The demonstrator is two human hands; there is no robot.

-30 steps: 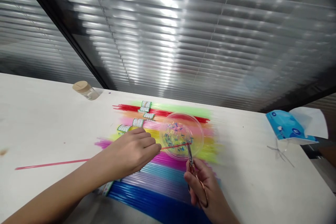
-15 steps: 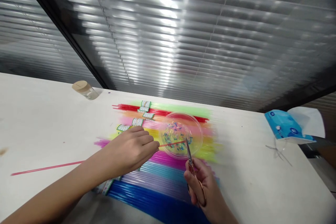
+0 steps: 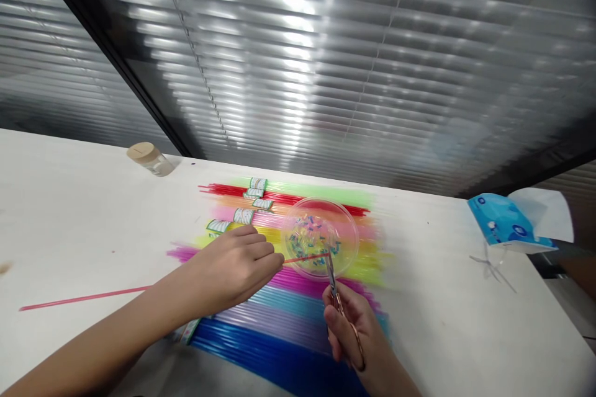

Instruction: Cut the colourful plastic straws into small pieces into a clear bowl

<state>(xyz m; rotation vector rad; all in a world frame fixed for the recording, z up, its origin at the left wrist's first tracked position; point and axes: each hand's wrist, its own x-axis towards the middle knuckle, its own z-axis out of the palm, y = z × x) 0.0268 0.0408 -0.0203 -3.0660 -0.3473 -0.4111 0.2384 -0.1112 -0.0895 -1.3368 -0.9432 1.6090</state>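
My left hand (image 3: 246, 260) is closed around a thin red plastic straw (image 3: 88, 298), whose long end sticks out to the left beyond my forearm. Its short end reaches over a round clear plastic bowl (image 3: 356, 239). In my right hand (image 3: 354, 329) is a pair of scissors (image 3: 331, 279) with rose-gold handles, and the blade tips meet the straw's end above the bowl. Small cut pieces (image 3: 311, 236) in several colours lie inside the bowl. Beneath it spread bundles of coloured straws, among them a red bundle (image 3: 223, 190) and a dark blue bundle (image 3: 261, 347).
A jar with a wooden lid (image 3: 144, 152) stands at the table's back left. To the right lies a blue tissue pack (image 3: 505, 221) with a white sheet out, near some thin ties (image 3: 492, 270). Window blinds (image 3: 298, 62) rise behind the white table (image 3: 84, 217).
My right hand and the scissors have shifted slightly left, and the blades look closer together at the straw's end. My left hand stays nearly in place with the straw.
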